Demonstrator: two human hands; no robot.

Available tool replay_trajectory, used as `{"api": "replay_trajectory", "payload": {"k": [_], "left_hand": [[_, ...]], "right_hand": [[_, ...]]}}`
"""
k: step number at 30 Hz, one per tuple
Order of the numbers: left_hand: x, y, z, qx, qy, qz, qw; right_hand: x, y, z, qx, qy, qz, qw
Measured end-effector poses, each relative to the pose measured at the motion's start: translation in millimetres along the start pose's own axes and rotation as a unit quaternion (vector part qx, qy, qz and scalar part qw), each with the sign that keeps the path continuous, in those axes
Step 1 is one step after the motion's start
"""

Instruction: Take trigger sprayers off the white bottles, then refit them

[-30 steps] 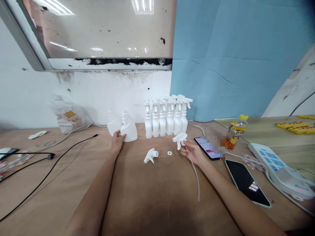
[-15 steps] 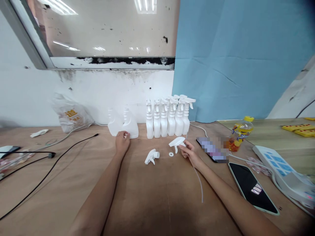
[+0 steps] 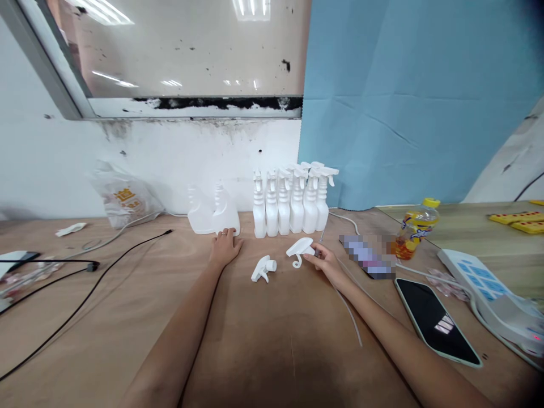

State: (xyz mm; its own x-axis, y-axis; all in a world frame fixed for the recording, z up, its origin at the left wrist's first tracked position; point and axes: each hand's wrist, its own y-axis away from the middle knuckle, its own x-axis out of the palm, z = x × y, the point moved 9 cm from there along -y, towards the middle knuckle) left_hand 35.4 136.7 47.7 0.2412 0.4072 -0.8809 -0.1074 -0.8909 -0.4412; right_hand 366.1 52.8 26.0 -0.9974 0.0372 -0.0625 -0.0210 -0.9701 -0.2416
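Our right grip (image 3: 327,263) is closed on the spray head (image 3: 301,247), smooth white plastic with a thin pale tube (image 3: 349,309) trailing below, held just above the counter (image 3: 255,323). Our left grip (image 3: 225,247), loosely open, rests at the base of the open-necked white bottle (image 3: 226,214). A second spray head (image 3: 263,268) lies between our hands. Opaque white sprayer bottles (image 3: 284,212) hide their contents; the yellow-capped bottle (image 3: 416,229) holds some amber liquid.

Right hand (image 3: 329,264) holding trigger sprayer head (image 3: 300,247); left hand (image 3: 225,247) by white bottles (image 3: 226,217) near worktop's (image 3: 246,340) back edge.
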Motion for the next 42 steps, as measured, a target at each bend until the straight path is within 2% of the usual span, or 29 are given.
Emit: {"api": "replay_trajectory", "payload": {"k": [9,12,14,17,19,23,26,29,33,36,39,42], "left_hand": [[4.8,-1.2,3.4,-0.018,-0.021,0.016,0.999],[6.6,-2.2,6.0,-0.023,-0.022,0.014,0.999],[7.8,-2.9,7.3,-0.024,-0.019,0.013,0.999],[8.9,-3.5,8.6,-0.022,-0.012,0.012,1.000],[8.7,-2.9,8.9,-0.019,-0.004,0.010,1.000],[6.2,3.1,4.0,-0.009,0.020,0.005,1.000],[2.2,13.4,-10.1,0.020,0.048,-0.001,0.999],[-5.1,28.6,-32.9,0.067,0.082,-0.008,0.994],[-21.6,54.1,-64.8,0.121,0.127,-0.032,0.984],[-36.7,75.0,-87.0,0.151,0.148,-0.051,0.976],[-49.6,95.6,-113.0,0.203,0.154,-0.047,0.966],[-54.8,112.3,-140.4,0.282,0.130,-0.025,0.950]], "right_hand": [[-2.5,-6.6,-8.3,-0.017,-0.005,-0.008,1.000],[-6.0,-8.0,-11.9,-0.001,0.008,-0.023,1.000],[-14.9,-8.1,-10.1,-0.006,0.052,-0.057,0.997],[-27.9,-6.3,7.6,-0.073,0.177,-0.103,0.976],[-30.4,-5.3,19.2,-0.113,0.248,-0.102,0.957],[-31.4,-4.5,31.9,-0.148,0.314,-0.077,0.934],[-32.3,-3.0,37.9,-0.166,0.344,-0.070,0.922],[-34.6,-2.1,39.5,-0.162,0.360,-0.071,0.916],[-34.1,-0.4,41.3,-0.165,0.350,-0.060,0.920],[-39.1,1.3,43.1,-0.176,0.351,-0.088,0.915],[-45.4,2.0,44.7,-0.186,0.392,-0.116,0.893],[-44.3,3.5,52.9,-0.222,0.472,-0.119,0.845]]}}
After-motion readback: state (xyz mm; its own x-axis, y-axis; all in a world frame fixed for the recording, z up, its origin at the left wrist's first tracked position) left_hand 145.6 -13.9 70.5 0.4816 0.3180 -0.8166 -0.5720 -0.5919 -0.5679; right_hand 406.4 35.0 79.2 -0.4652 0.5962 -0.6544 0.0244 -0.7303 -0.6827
